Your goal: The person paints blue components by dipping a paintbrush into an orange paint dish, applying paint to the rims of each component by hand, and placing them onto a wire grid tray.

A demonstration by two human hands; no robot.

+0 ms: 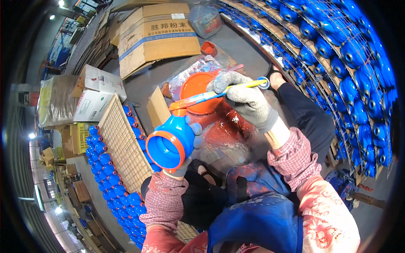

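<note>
1. blue fitting (176, 130): held up in front of the wearer, left of centre, clear of the floor. round wide mouth faces the camera, its rim coated orange; narrow neck points up, also orange.
2. left hand (195, 141): grey-gloved, wrapped round the fitting from below and its right side, fingers curled on the blue wall; palm hidden.
3. right hand (249, 99): pale glove with grey fingertips, pinching the handle of a brush (204, 98). handle yellow toward the far end, smeared orange toward the bristles, which lie at the neck's rim, seemingly touching.
4. orange dish (194, 86): round, on the floor behind the brush; dark red smears on the ground just beside it.
5. further off: opened cardboard carton (158, 46), clear plastic jug (205, 20), small red cup (208, 49).
6. left side: rows of blue parts (112, 179) with orange rims, beside a wire-mesh panel (126, 141).
7. right side: rack (350, 88) packed with similar blue pieces.
8. wearer: checked sleeve covers, blue apron (257, 223).
</note>
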